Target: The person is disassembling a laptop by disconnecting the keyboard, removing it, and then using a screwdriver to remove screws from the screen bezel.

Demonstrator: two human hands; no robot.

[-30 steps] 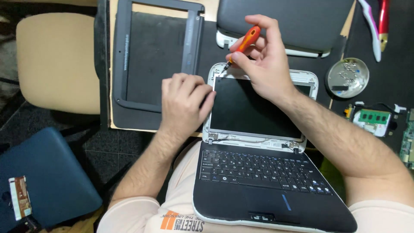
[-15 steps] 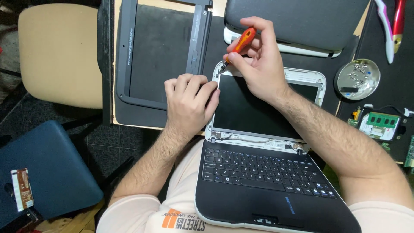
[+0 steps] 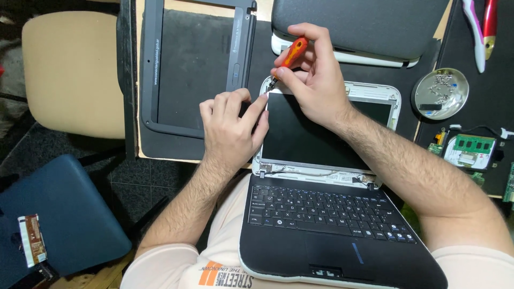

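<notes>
A small black laptop [image 3: 332,225] with its screen bezel off rests on my lap and the desk edge. My right hand [image 3: 313,75] is closed on an orange-handled screwdriver [image 3: 289,58], its tip down at the top left corner of the bare screen panel [image 3: 316,136]. My left hand [image 3: 231,126] lies on the left edge of the screen lid, fingers curled and pressing against it, index finger reaching toward the same corner.
The removed grey bezel frame [image 3: 155,69] lies on the desk to the left. Another closed laptop [image 3: 364,27] sits behind. A round metal dish of screws [image 3: 440,92] and a green circuit board [image 3: 474,150] are at right. A beige chair [image 3: 69,69] and a blue chair [image 3: 59,214] stand at left.
The view has shifted slightly. My right hand has tilted the screwdriver and stayed at the screen's top left corner; my left hand has stayed on the lid's left edge.
</notes>
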